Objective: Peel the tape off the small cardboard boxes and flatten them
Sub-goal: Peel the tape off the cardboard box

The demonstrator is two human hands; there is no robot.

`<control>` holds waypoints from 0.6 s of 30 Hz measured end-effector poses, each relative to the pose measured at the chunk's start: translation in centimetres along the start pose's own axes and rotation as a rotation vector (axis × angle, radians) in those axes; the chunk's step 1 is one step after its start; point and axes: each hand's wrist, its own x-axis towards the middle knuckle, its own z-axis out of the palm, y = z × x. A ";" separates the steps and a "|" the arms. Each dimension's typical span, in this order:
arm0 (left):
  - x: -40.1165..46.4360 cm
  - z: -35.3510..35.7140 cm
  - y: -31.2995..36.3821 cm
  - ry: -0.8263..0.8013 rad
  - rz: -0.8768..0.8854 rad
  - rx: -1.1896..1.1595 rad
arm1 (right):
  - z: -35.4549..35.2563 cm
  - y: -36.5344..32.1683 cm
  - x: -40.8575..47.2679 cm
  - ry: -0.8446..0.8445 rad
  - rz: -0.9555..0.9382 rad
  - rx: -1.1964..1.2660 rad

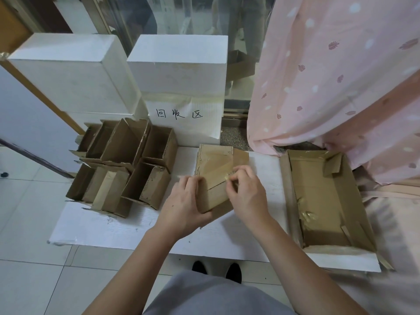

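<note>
Nearest: grey-clad lap and dark shoes, person seated at low white counter [95,226]. Left hand [185,203] grips the near-left corner of a small cardboard box [214,176], thumb on top, fingers wrapped under, pinning it at counter centre. Right hand [244,189] has fingertips pinched on the lifted edge of clear tape strip [219,165], which runs diagonally over the box top; peel looks just begun, most of the strip seems still stuck down.

Risks: tape tearing if pulled too steeply or jerked, leaving a stub to pick at again. Top paper layer of the cardboard may rip off with the adhesive. Box could slide or twist if the left grip loosens against the pull. Loose tape could stick to the fingers.

Right of it: open cardboard tray [327,201] holding wadded tape scraps [308,215], likely the discard spot. Left, slightly farther: cluster of untreated small boxes [127,164], flaps up, some with tape showing. Behind: two white foam boxes [179,71], one with a handwritten paper label [181,114]. Pink patterned cloth [341,76] hangs far right.
</note>
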 end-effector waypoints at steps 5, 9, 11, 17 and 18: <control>0.8 0.0 -0.1 0.018 -0.045 0.325 | 0.6 -0.2 -0.7 -0.004 -0.056 -0.062; 0.5 0.1 -0.7 -0.015 -0.044 0.292 | -0.2 0.2 -0.5 0.062 -0.066 -0.022; 0.1 0.4 -0.4 0.007 -0.071 0.257 | -0.2 -0.1 -0.8 0.075 -0.124 -0.065; 0.0 0.4 -0.4 0.053 -0.110 0.226 | 0.2 0.2 -1.2 -0.034 -0.136 0.211; 0.1 0.4 -0.5 0.049 -0.104 0.238 | 0.2 0.3 -1.1 -0.042 -0.079 0.262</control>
